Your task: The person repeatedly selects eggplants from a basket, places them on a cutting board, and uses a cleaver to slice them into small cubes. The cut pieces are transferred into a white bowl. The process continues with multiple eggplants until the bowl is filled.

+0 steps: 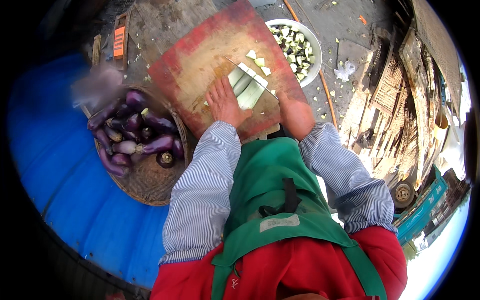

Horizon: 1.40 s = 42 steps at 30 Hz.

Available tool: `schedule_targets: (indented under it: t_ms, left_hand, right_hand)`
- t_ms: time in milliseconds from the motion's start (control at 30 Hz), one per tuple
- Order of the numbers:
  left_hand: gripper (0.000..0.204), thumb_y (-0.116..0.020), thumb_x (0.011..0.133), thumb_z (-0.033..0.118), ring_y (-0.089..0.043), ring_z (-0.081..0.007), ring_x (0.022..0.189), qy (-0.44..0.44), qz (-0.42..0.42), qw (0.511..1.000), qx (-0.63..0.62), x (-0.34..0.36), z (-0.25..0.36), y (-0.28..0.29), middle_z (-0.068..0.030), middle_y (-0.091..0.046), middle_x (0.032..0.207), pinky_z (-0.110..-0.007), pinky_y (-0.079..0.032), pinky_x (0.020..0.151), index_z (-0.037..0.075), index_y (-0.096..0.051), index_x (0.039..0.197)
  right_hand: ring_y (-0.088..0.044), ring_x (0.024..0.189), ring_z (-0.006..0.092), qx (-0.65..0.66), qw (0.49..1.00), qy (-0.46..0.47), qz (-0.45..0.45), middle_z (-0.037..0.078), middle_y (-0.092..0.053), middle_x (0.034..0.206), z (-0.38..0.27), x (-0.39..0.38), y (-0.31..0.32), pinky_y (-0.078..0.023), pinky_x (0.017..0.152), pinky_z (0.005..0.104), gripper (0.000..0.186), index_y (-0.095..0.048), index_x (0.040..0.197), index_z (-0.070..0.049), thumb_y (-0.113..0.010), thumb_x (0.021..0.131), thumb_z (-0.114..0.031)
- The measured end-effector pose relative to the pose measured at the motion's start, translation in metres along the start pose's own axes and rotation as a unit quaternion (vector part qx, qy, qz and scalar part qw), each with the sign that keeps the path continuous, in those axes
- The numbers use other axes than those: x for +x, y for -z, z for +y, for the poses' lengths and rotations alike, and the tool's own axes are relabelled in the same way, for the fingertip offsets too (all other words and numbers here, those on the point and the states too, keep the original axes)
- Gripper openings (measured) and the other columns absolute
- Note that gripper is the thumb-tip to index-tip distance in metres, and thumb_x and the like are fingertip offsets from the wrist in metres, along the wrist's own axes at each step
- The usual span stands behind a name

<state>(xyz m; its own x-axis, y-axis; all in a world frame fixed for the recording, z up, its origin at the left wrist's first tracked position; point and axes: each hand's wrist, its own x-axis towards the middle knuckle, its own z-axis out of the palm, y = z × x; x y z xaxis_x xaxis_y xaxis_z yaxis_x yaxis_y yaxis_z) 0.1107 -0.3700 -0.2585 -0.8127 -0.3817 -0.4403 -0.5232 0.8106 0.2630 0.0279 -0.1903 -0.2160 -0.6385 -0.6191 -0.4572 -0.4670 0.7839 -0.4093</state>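
Observation:
Pale lengthwise eggplant strips [245, 91] lie side by side on a worn wooden cutting board [192, 70] with red-stained edges. My left hand [226, 103] holds them, its fingers along their left side and its thumb at their near end. A knife [253, 79], seen nearly edge-on as a thin line, crosses the strips toward their far end. At its right end my right hand [296, 115] is closed around the handle, which is hidden. Beyond the blade sit a few cut eggplant chunks [259, 62].
A white basin [317, 50] of eggplant chunks stands beyond the board's right edge. To my left, a wicker basket [150, 186] holds several whole purple eggplants [159, 144] above a blue surface [65, 165]. A wooden pole [327, 95] and broken woven panels [387, 95] lie at right.

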Motion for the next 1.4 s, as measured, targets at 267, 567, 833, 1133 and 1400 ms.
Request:
schedule_targets:
  t_ms: [267, 567, 833, 1133, 1400]
  left_hand:
    - [0.118, -0.086, 0.053, 0.037, -0.025, -0.0360, 0.133, 0.000, 0.004, 1.000, 0.002, 0.005, -0.001, -0.003, -0.0220, -0.027, 0.144, -0.048, -0.015, 0.110, -0.003, -0.018, 0.141]
    - [0.118, -0.085, 0.055, 0.036, -0.026, -0.0365, 0.133, -0.001, -0.011, 1.000, 0.014, 0.005, 0.003, 0.002, -0.0219, -0.026, 0.145, -0.047, -0.015, 0.111, -0.002, -0.016, 0.142]
    - [0.118, -0.085, 0.057, 0.039, -0.025, -0.0351, 0.136, 0.009, -0.013, 1.000, 0.001, -0.003, 0.000, -0.001, -0.0216, -0.025, 0.147, -0.047, -0.014, 0.112, -0.003, -0.017, 0.143]
    - [0.116, -0.085, 0.056, 0.036, -0.026, -0.0353, 0.135, -0.010, -0.008, 1.000, -0.027, 0.002, -0.001, -0.001, -0.0224, -0.025, 0.147, -0.047, -0.015, 0.113, -0.004, -0.018, 0.142]
    - [0.122, -0.085, 0.058, 0.038, -0.012, -0.0340, 0.142, 0.034, -0.024, 0.997, -0.061, -0.004, 0.001, 0.003, -0.0230, -0.015, 0.151, -0.044, -0.007, 0.117, -0.005, -0.011, 0.145]
  right_hand:
    - [-0.065, 0.072, 0.0359, 0.020, 0.999, -0.014, -0.040, 0.018, -0.064, 0.073, 0.003, 0.032, -0.018, -0.050, 0.061, 0.0468, 0.035, -0.044, 0.105, -0.003, -0.062, 0.075, -0.006]
    - [-0.064, 0.071, 0.0388, 0.055, 0.998, 0.000, 0.039, 0.021, -0.064, 0.072, -0.015, 0.055, -0.020, -0.050, 0.063, 0.0490, 0.025, -0.046, 0.104, -0.003, -0.054, 0.080, -0.005]
    - [-0.063, 0.066, 0.0382, 0.026, 1.000, 0.018, 0.005, 0.020, -0.062, 0.068, -0.024, -0.011, 0.013, -0.048, 0.058, 0.0486, 0.026, -0.045, 0.105, -0.004, -0.054, 0.080, -0.005]
    - [-0.065, 0.069, 0.0373, 0.036, 0.999, 0.013, 0.001, 0.020, -0.064, 0.075, -0.008, 0.024, -0.031, -0.050, 0.061, 0.0478, 0.027, -0.044, 0.103, -0.004, -0.057, 0.080, -0.008]
    - [-0.064, 0.070, 0.0388, 0.001, 0.996, -0.027, -0.086, 0.021, -0.063, 0.071, -0.033, -0.023, 0.010, -0.049, 0.060, 0.0490, 0.035, -0.044, 0.108, -0.003, -0.058, 0.076, -0.004]
